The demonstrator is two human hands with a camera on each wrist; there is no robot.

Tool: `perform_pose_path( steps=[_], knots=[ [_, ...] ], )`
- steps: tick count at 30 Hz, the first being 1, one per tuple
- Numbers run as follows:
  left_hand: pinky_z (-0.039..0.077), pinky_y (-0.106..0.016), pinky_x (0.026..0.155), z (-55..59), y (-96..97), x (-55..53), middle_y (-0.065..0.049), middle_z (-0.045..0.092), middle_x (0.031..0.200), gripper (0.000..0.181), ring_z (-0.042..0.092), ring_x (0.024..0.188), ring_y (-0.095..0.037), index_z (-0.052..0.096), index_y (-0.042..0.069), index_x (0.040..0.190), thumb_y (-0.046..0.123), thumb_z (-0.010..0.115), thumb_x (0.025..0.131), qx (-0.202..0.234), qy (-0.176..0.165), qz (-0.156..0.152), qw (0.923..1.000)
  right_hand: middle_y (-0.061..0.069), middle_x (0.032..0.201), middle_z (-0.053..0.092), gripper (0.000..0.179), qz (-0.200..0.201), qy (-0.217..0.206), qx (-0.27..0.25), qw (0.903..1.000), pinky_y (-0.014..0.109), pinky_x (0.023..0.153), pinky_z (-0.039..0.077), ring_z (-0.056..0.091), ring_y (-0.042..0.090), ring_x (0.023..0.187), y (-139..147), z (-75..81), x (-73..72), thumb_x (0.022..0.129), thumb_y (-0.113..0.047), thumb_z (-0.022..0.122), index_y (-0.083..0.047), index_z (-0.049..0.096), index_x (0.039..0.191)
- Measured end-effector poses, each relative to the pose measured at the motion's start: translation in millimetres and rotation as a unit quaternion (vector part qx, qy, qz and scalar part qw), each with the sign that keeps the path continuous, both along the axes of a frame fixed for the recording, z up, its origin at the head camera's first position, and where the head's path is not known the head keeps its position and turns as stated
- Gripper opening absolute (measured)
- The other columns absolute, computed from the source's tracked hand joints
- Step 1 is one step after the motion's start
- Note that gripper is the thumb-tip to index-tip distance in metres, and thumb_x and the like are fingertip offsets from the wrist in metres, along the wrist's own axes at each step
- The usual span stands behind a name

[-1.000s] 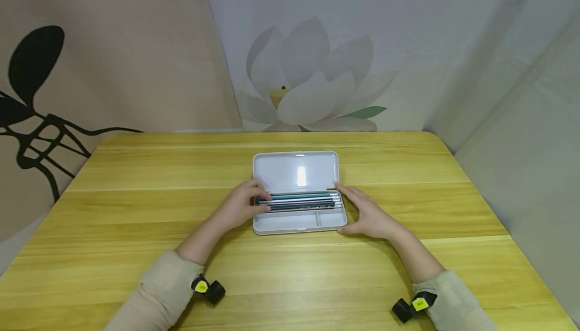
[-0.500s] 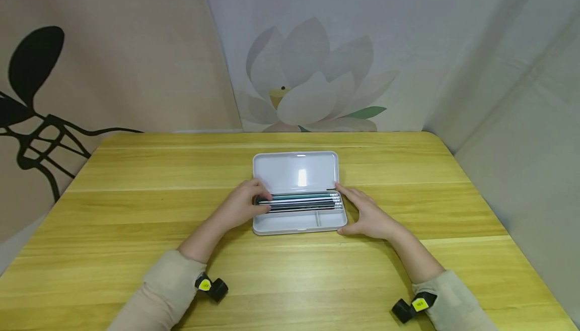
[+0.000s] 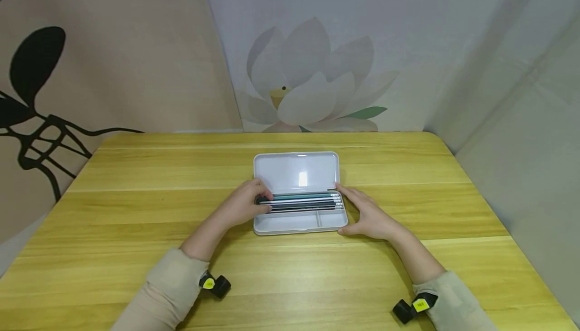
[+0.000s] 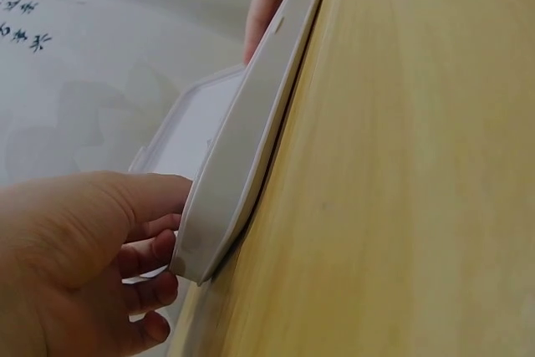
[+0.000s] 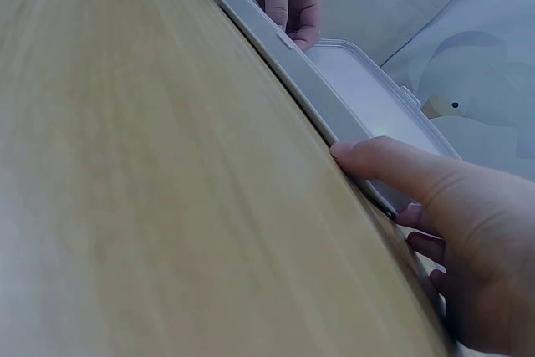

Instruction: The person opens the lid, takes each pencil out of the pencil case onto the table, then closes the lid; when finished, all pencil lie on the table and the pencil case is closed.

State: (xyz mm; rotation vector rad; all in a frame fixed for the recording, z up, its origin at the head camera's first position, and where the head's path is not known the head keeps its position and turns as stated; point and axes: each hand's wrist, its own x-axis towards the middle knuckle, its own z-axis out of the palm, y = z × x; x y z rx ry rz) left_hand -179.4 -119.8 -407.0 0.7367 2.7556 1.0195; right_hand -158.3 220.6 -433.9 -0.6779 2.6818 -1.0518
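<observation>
A white pencil case lies with its lid folded back on the table, its long side facing me. Several pencils in dark, green and white tones lie side by side in the rear compartment, eraser ends to the right. My left hand reaches over the case's left end and pinches the pencils' left ends between thumb and fingers; those ends are hidden. At the right end, my right hand grips the case, thumb at the front corner and index finger near the hinge. The right wrist view shows that thumb against the wall.
A small divider splits the case's front compartment. The case rests mid-table on a wooden tabletop. Behind the far edge hangs a cloth backdrop with a printed lotus. Each sleeve carries a black wrist camera.
My left forearm and its wrist camera have shifted slightly right and away from me, while the left fingers stay at the pencils. The right hand and the case have hardly moved.
</observation>
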Motion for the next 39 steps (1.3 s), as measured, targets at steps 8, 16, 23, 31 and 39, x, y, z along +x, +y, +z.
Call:
perform_pose_path(
  steps=[8, 16, 23, 31, 39],
  knots=[
    [0.045, -0.036, 0.079, 0.2, 2.6, 0.3, -0.002, 0.054, 0.093, 0.013, 0.05, 0.088, -0.02, 0.069, 0.006, 0.09, 0.01, 0.077, 0.08, 0.001, 0.003, 0.005, 1.0, 0.013, 0.151, 0.03, 0.107, -0.001, -0.003, -0.001, 1.0, 0.064, 0.103, 0.019, 0.022, 0.04, 0.136, 0.9, -0.3, 0.1, 0.067, -0.032, 0.087, -0.026, 0.024, 0.153],
    [0.044, -0.037, 0.079, -1.8, 3.9, 0.7, -0.002, 0.053, 0.092, 0.011, 0.051, 0.088, -0.02, 0.071, 0.006, 0.091, 0.012, 0.075, 0.084, 0.009, -0.005, 0.017, 0.9998, 0.013, 0.15, 0.03, 0.106, 0.001, 0.0, 0.0, 1.0, 0.064, 0.104, 0.019, 0.022, 0.039, 0.137, 1.0, 1.2, 0.4, 0.067, -0.031, 0.086, -0.024, 0.024, 0.153],
    [0.044, -0.036, 0.079, -2.9, 4.8, -0.4, -0.001, 0.052, 0.091, 0.009, 0.051, 0.087, -0.019, 0.071, 0.006, 0.089, 0.012, 0.075, 0.084, 0.013, -0.002, 0.025, 0.9996, 0.014, 0.151, 0.029, 0.106, -0.001, -0.006, 0.0, 1.0, 0.065, 0.104, 0.018, 0.021, 0.041, 0.137, -0.1, 2.5, -0.5, 0.068, -0.032, 0.086, -0.024, 0.024, 0.153],
    [0.044, -0.036, 0.079, -2.2, 6.4, 0.2, -0.001, 0.052, 0.09, 0.01, 0.05, 0.087, -0.02, 0.067, 0.008, 0.084, 0.01, 0.076, 0.082, 0.006, -0.004, 0.031, 0.9995, 0.012, 0.151, 0.029, 0.106, 0.002, -0.005, -0.002, 1.0, 0.064, 0.104, 0.017, 0.021, 0.04, 0.137, 0.2, 1.0, -0.8, 0.067, -0.033, 0.086, -0.024, 0.024, 0.153],
    [0.044, -0.035, 0.078, -5.1, 2.9, 0.4, 0.001, 0.055, 0.086, 0.007, 0.05, 0.085, -0.019, 0.067, 0.009, 0.082, 0.008, 0.073, 0.085, 0.028, 0.018, 0.031, 0.999, 0.012, 0.151, 0.029, 0.107, 0.002, -0.005, -0.004, 1.0, 0.063, 0.105, 0.016, 0.021, 0.039, 0.137, -0.3, 1.6, 0.7, 0.067, -0.031, 0.087, -0.025, 0.024, 0.153]
  ],
)
